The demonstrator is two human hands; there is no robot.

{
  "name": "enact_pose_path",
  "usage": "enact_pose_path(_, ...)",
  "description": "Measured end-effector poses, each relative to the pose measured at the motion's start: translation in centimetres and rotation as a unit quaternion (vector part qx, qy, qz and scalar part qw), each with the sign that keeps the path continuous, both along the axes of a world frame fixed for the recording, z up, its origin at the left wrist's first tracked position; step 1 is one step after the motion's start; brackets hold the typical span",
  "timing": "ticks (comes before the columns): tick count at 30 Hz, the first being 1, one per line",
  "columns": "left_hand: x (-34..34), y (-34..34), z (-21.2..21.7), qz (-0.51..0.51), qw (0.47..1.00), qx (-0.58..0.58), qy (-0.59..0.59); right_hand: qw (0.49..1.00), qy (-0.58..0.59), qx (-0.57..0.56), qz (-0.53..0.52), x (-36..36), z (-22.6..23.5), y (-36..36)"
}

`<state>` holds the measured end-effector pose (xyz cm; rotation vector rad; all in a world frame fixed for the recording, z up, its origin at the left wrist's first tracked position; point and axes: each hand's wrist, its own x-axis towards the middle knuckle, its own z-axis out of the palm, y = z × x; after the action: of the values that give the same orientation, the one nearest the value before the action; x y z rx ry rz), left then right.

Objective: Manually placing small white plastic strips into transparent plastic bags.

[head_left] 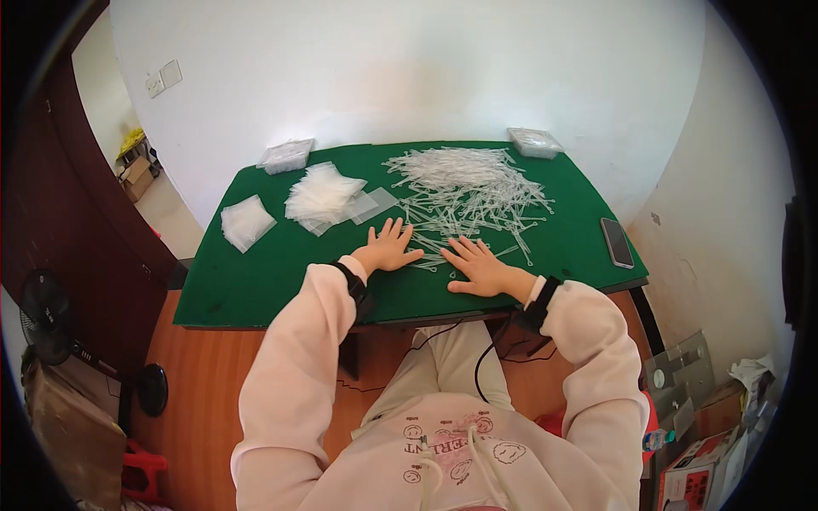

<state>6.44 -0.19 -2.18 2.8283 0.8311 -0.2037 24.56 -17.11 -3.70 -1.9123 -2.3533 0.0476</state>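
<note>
My left hand lies with fingers spread on the green cloth at the near left edge of a heap of thin clear plastic sticks with small looped ends. Flat on the cloth to its right, my right hand has its fingers stretched out, touching the near edge of the heap. Several loose sticks lie around and between both hands. Neither hand grips anything. Left of the heap is a fanned pile of clear plastic bags, with a few flat bags overlapping its right side. Farther left lies a smaller stack of bags.
The green-covered table stands against a white wall. Wrapped clear packs sit at its far left and far right corners. A phone lies near the right edge. Beyond the table are a black fan and a carton.
</note>
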Motion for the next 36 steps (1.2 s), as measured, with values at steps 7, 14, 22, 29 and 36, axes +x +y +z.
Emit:
enact_pose_path(7,4.5,-0.3,-0.2,-0.023,0.999,-0.019,-0.045,0.992,-0.021,-0.063,-0.105,4.2,0.7,-0.2)
enact_pose_path(14,5.2,0.1,-0.5,-0.025,0.996,0.047,-0.071,0.994,0.004,-0.08,-0.069,6.6,3.0,-2.4)
enact_pose_path(22,7.0,-1.6,-1.0,-0.123,0.99,0.019,-0.065,0.995,0.034,-0.009,-0.095,6.3,2.0,4.0)
enact_pose_path(29,4.1,-1.9,-0.5,-0.1,0.993,0.025,-0.055,0.981,-0.015,-0.047,-0.187,6.3,1.3,4.0)
enact_pose_path(36,1.3,-2.5,-0.4,-0.103,0.994,0.027,-0.035,0.992,-0.026,-0.056,-0.106,4.5,0.6,0.5)
